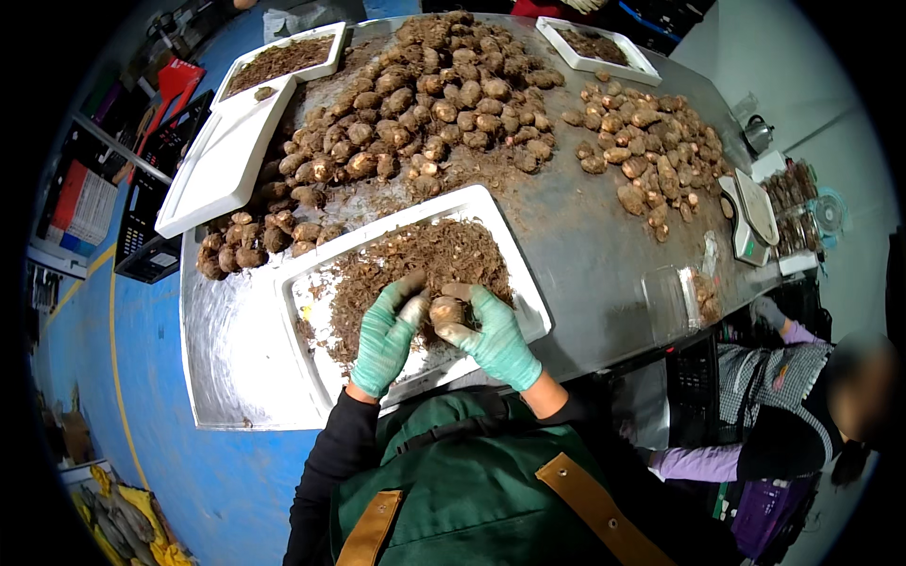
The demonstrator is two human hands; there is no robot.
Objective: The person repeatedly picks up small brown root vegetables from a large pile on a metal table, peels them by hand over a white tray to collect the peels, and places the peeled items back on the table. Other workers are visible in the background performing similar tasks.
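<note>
My right hand [488,331], in a green knit glove with soiled fingertips, holds a brown taro corm [446,311] between thumb and fingers. Close to the corm's left side is my left hand [389,332], gloved alike, its thumb and fingers near each other; whether it grips anything is hidden. Both hands are over a white foam tray [520,283] that holds brown fibrous peelings [425,247]. Beyond the tray, a large heap of hairy taro corms [439,106] covers the middle of the metal table [580,262].
A smaller corm pile [651,141] lies right, near a kitchen scale [754,212] and clear plastic boxes [665,304]. White trays [226,156] stand at the left, another [601,53] at the far right. A co-worker [771,396] is at the right; black crates [148,212] stand left.
</note>
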